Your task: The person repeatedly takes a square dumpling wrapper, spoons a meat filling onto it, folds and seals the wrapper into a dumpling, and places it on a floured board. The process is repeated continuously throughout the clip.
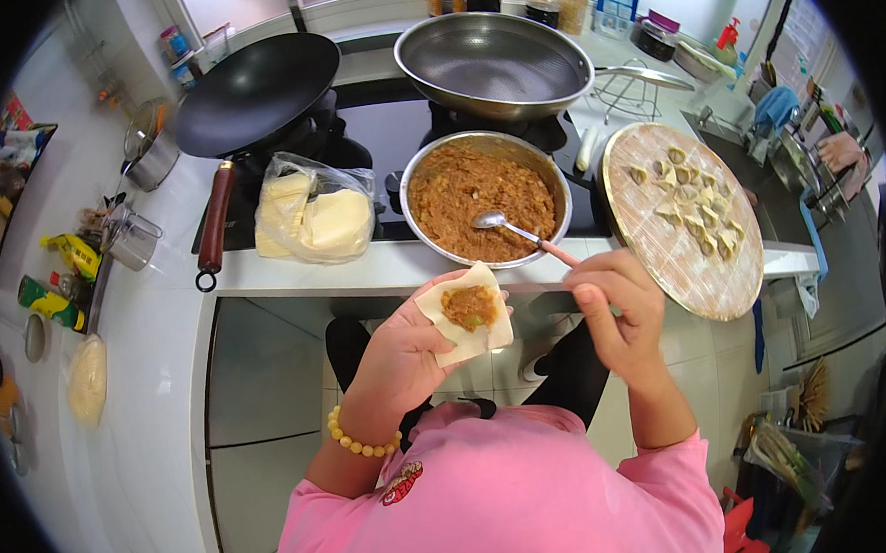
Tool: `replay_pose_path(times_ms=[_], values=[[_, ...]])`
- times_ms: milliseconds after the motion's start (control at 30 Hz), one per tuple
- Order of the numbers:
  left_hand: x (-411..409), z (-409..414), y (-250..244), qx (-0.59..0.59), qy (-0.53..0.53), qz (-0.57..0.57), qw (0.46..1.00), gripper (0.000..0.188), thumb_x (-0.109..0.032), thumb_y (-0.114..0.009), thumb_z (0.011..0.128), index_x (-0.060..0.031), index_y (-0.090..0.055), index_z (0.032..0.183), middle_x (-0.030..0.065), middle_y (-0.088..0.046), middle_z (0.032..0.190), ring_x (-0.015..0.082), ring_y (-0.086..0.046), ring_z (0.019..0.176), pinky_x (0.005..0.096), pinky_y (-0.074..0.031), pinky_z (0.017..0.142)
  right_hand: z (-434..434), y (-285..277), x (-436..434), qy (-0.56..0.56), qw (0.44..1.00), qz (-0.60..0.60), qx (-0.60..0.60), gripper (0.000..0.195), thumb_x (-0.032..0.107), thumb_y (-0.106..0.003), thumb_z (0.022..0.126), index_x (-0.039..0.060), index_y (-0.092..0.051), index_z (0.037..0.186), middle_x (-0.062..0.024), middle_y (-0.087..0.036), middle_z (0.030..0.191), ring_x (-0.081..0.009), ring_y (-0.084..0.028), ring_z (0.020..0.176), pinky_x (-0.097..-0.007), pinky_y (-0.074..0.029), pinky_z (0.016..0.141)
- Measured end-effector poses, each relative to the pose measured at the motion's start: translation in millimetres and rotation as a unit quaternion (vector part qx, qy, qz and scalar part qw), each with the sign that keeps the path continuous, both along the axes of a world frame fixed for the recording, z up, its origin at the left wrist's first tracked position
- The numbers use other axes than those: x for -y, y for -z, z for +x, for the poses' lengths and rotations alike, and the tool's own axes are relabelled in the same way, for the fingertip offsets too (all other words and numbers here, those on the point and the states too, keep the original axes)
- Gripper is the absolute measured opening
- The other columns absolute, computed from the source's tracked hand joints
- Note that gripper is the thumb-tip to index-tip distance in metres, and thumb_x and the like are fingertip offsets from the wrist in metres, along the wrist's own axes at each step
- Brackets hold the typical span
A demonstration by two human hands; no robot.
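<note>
A square dough wrapper (494,335) with a mound of meat filling (469,308) on it lies across the fingers of my left hand (409,346), the thumb on its edge. My right hand (621,308) pinches the handle of a metal spoon (491,220), whose bowl rests on the filling in a steel bowl (411,210). Left of that bowl, more wrappers (341,220) sit in a clear plastic bag (275,165). On the right, folded dumplings (698,199) are grouped on a round, floured board (656,254).
Behind the steel bowl stand a black wok (260,91) with a wooden handle and a steel wok (496,63) on the black stovetop (379,130). A pot (152,153) and a clear measuring cup (131,236) are at the left. A sink (773,203) lies beyond the board.
</note>
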State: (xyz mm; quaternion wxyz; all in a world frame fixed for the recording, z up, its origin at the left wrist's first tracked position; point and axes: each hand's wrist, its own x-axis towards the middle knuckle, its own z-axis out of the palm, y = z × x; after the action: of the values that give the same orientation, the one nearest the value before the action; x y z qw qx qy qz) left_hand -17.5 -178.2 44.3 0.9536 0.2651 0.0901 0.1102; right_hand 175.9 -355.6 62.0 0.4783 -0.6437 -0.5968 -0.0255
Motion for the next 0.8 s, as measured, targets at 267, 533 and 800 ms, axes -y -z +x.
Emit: replay_pose_path(times_ms=[267,533,800], values=[[15.5,-0.5,-5.9,0.004,0.07,0.064,0.996,0.078,0.017,-0.041,0.073,0.0008,-0.037,0.15,0.0173,-0.052,0.141,0.0266,-0.054,0.133,0.0431,-0.045,0.112,-26.4,18.7,-15.2,-0.185,0.842,-0.085,-0.499,0.017,0.007,-0.066,0.097,0.0007,-0.07,0.112,-0.0087,-0.066,0.102,-0.012,-0.064,0.091,-0.0265,-0.051,0.08],[-1.1,-7.8,12.2,0.018,0.127,-0.091,0.988,0.061,0.003,-0.049,0.088,0.0089,-0.036,0.148,0.0238,-0.057,0.136,0.0325,-0.061,0.125,0.0451,-0.051,0.105,-13.8,16.9,-17.5,-0.164,0.986,0.008,-0.016,0.026,-0.004,-0.067,0.085,0.0057,-0.072,0.108,-0.0084,-0.067,0.102,-0.0229,-0.065,0.085,-0.0327,-0.053,0.077],[10.0,-3.2,16.7,-0.1,0.064,0.254,0.96,0.028,-0.012,-0.061,0.1,0.0048,-0.062,0.122,0.0137,-0.069,0.116,0.0174,-0.068,0.105,0.0319,-0.058,0.087,-16.4,15.8,-12.2,-0.166,0.982,-0.013,0.087,0.031,-0.005,-0.064,0.08,0.006,-0.071,0.108,-0.0091,-0.066,0.101,-0.0252,-0.063,0.085,-0.0346,-0.053,0.074]])
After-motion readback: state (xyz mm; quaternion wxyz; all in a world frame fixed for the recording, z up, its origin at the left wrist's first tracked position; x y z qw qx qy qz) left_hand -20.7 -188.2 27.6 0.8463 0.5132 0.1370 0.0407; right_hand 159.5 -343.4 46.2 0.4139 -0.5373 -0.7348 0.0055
